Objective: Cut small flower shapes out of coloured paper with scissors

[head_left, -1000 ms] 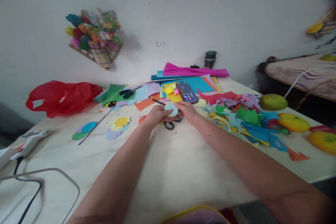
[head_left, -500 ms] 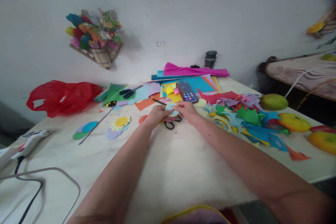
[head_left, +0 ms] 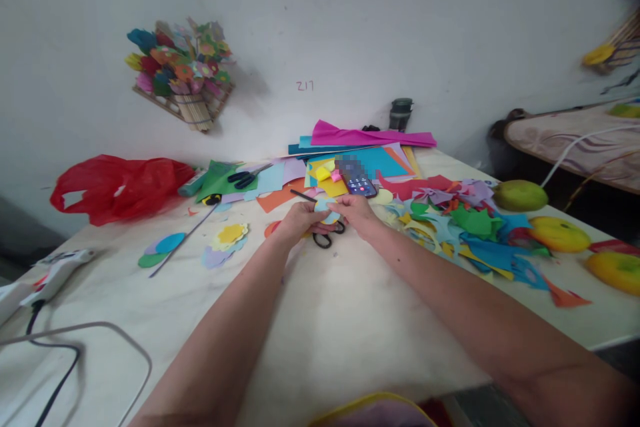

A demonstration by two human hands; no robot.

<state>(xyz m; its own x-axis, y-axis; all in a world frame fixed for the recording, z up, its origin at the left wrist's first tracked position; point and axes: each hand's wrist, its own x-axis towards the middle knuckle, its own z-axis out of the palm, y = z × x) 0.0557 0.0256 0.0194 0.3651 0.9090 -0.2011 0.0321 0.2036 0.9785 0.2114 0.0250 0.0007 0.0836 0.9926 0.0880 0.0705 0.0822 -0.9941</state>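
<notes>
Between my two hands is a small light-blue paper piece [head_left: 326, 209], with a bit of yellow showing at its lower edge. My left hand [head_left: 303, 219] is closed on its left side, thumb on top. The fingers of my right hand [head_left: 356, 211] pinch its right side. Just below my hands lie scissors [head_left: 323, 240] with black handles; their blades are hidden. A thin dark stick-like thing [head_left: 303, 195] shows above my left hand. Left of my hands sit paper flower cut-outs [head_left: 233, 234] in yellow, blue and lilac, and an orange paper circle [head_left: 271, 229].
Paper scraps [head_left: 470, 227] spread to the right, beside several mangoes [head_left: 560, 233]. Behind my hands are a phone [head_left: 361, 185] and coloured sheets [head_left: 385, 161]. A second pair of scissors [head_left: 244, 178], a red plastic bag [head_left: 120, 187] and a power strip [head_left: 65, 273] are on the left.
Almost nothing differs. Both hands keep hold of the light-blue paper in the same place, and the view has shifted very slightly.
</notes>
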